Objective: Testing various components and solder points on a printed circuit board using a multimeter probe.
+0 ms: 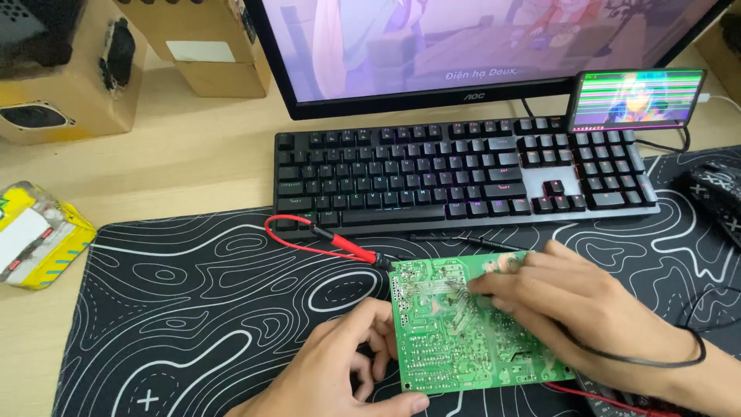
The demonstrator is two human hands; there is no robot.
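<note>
Green circuit board (463,324), solder side up, over black patterned mat (193,309) on worktop | left hand (340,371) curled, gripping board's left edge | right hand (587,309) fingers flat on board, grip unclear | red probe (347,245) beside board, before keyboard (463,170)

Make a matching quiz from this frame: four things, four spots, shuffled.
Things:
1. circuit board
2. red probe
3. phone
4. yellow carton

Places:
A. off the mat, far left on the desk
B. propped beside the monitor, above the keyboard's right end
C. on the mat, just below the keyboard
D. between the left hand and right hand

Pairs: 1-D, 2-C, 3-B, 4-A
</note>
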